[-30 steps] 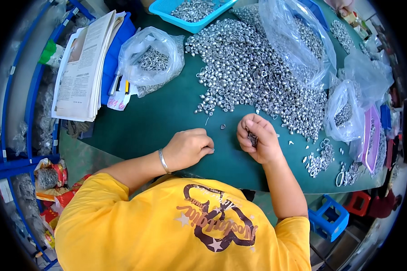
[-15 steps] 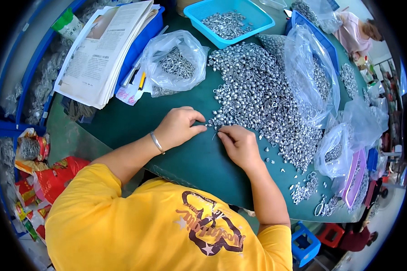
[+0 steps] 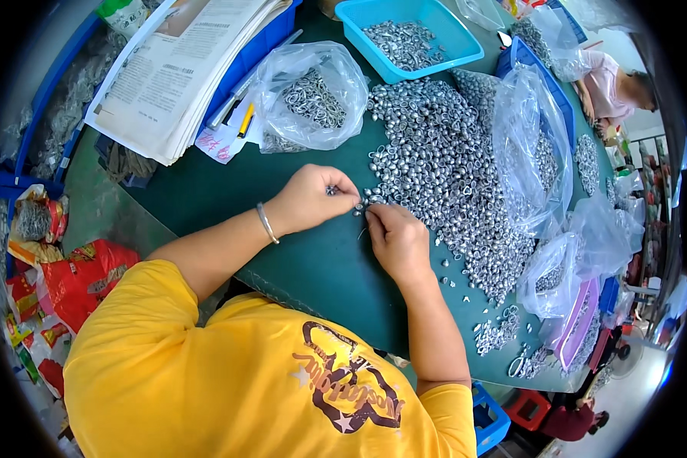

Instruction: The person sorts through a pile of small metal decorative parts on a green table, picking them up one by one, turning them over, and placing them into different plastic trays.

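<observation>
A broad heap of small, rounded silver metal pieces (image 3: 450, 160) covers the middle of the green table (image 3: 313, 282). At its near left edge my left hand (image 3: 313, 197), with a bracelet (image 3: 266, 223) on the wrist, is closed, thumb and forefinger tips together. Several of the metal pieces show inside its curled fingers. Just right of it, my right hand (image 3: 399, 240) is pinched at the heap's edge. A thin, pale strand, wire or thread, hangs from its fingertips. The fingertips of both hands are close together, with a few pieces between them.
Behind stand a blue basket (image 3: 477, 55) of metal parts and an open plastic bag (image 3: 343, 133) of rings. Newspapers (image 3: 160, 84) are stacked at left. More bags (image 3: 538, 153) and a purple tray (image 3: 576, 324) line the right. Another person (image 3: 607, 88) sits at the far right.
My left hand has come closer to the right at the heap's edge, and metal pieces now show within its fingers. The right hand stays pinched. The whole view has shifted slightly.
</observation>
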Available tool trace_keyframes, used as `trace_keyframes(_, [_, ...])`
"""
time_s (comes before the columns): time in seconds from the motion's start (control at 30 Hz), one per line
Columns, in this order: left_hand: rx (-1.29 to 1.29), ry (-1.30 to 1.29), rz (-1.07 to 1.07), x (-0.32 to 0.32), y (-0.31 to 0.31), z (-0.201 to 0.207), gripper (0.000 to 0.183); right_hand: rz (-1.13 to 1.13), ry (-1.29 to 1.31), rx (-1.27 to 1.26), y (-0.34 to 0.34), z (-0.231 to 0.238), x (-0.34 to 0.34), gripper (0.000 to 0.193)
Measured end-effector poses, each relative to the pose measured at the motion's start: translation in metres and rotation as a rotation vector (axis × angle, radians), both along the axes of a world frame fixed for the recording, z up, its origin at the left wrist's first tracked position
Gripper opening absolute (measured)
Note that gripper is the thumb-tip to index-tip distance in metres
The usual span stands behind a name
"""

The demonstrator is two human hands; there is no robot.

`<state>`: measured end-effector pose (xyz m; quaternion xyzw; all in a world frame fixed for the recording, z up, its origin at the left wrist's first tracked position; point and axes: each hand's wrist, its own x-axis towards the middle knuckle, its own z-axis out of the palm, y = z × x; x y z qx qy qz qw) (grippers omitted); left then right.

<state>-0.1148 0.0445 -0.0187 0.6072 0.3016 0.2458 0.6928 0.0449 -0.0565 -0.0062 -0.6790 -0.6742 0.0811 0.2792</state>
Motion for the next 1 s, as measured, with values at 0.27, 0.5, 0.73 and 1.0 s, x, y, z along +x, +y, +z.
trace_keyframes(0.27, [0.867, 0.350, 0.031, 0.006, -0.019, -0.002, 0.009, -0.142, 1.530, -0.295, -0.008, 0.012, 0.028, 0.007])
trace_keyframes(0.5, [0.908, 0.353, 0.038, 0.005, -0.021, -0.005, 0.008, -0.062, 0.031, -0.084, -0.008, 0.004, -0.005, 0.007])
trace_keyframes(0.73, [0.735, 0.225, 0.059, 0.006, -0.018, -0.004, 0.009, -0.265, 0.862, -0.229, -0.019, 0.006, 0.018, 0.015])
trace_keyframes(1.0, [0.869, 0.237, 0.014, 0.007, -0.021, -0.005, 0.007, -0.054, 0.125, -0.118, -0.018, 0.000, 0.014, 0.010])
